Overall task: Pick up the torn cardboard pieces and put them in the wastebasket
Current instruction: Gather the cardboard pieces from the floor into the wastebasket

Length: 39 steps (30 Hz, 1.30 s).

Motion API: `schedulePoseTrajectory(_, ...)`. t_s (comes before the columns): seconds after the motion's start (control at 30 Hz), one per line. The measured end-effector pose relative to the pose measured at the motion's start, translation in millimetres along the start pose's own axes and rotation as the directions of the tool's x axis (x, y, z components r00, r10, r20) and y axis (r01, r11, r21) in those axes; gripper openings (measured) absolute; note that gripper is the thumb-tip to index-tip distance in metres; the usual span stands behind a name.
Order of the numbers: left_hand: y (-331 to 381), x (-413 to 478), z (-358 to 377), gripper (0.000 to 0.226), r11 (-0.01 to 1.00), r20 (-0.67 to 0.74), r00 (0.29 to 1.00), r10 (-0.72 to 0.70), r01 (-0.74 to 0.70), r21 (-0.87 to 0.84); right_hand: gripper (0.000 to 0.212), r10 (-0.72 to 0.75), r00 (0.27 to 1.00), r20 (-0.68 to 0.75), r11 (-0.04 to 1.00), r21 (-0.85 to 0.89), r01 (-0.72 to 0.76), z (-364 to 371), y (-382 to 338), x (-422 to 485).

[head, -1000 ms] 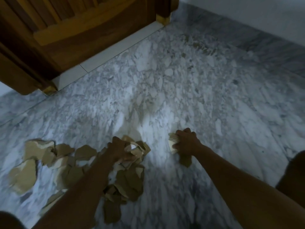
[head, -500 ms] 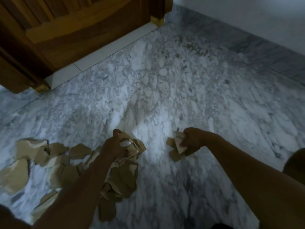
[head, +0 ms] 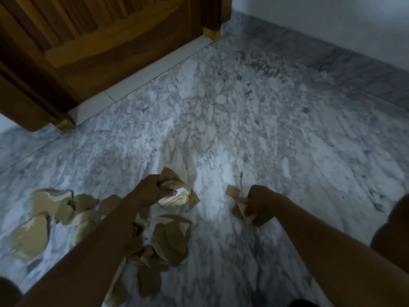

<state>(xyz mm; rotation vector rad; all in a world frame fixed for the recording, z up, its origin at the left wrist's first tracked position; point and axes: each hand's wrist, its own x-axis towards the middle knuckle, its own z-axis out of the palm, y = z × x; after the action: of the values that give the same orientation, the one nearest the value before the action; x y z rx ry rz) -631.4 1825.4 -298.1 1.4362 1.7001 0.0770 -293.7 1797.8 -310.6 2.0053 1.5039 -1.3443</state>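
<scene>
Marble floor (head: pixel 254 120) under cardboard pieces (head: pixel 171 235)

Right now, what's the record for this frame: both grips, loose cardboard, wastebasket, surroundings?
left grip: holds a bunch of torn cardboard pieces
right grip: holds a smaller cardboard bunch
loose cardboard pieces: scattered on the marble floor, mostly left of and below the left grip
wastebasket: not in view
background: wooden door

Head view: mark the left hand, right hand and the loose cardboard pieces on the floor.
left hand (head: pixel 152 190): head view, back of the hand.
right hand (head: pixel 260 199): head view, on the knuckles.
loose cardboard pieces (head: pixel 172 238): head view, large piece between the forearms.
</scene>
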Motion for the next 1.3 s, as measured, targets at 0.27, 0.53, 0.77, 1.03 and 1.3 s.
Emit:
schedulePoseTrajectory(0.27, 20, 12, 52, 0.074, 0.951, 0.034, 0.999, 0.032, -0.041, 0.307, 0.057, -0.122, 0.983, -0.14, 0.992, -0.046, 0.117, -9, -24, 18)
schedulePoseTrajectory(0.53, 28, 20, 73, 0.074, 0.901, -0.021, 0.997, 0.073, -0.056, 0.431, 0.054, -0.245, 0.914, -0.324, 0.955, -0.241, 0.171, 24, -22, 27)
schedulePoseTrajectory(0.77, 28, 22, 67, 0.09, 0.93, 0.037, 0.999, -0.003, -0.01, 0.366, 0.054, -0.248, 0.907, -0.339, 0.946, -0.288, 0.151, 31, -17, 27)
schedulePoseTrajectory(1.03, 31, -5, 51, 0.065, 1.0, -0.161, 0.987, 0.004, -0.002, 0.007, 0.051, -0.291, 0.925, -0.246, 0.908, -0.375, 0.186, 23, -32, 23)
schedulePoseTrajectory(1.3, -23, -96, 20, 0.041, 0.977, -0.4, 0.897, -0.189, 0.132, -0.166, 0.071, -0.458, 0.866, 0.2, 0.855, -0.167, 0.491, 63, -112, 0)
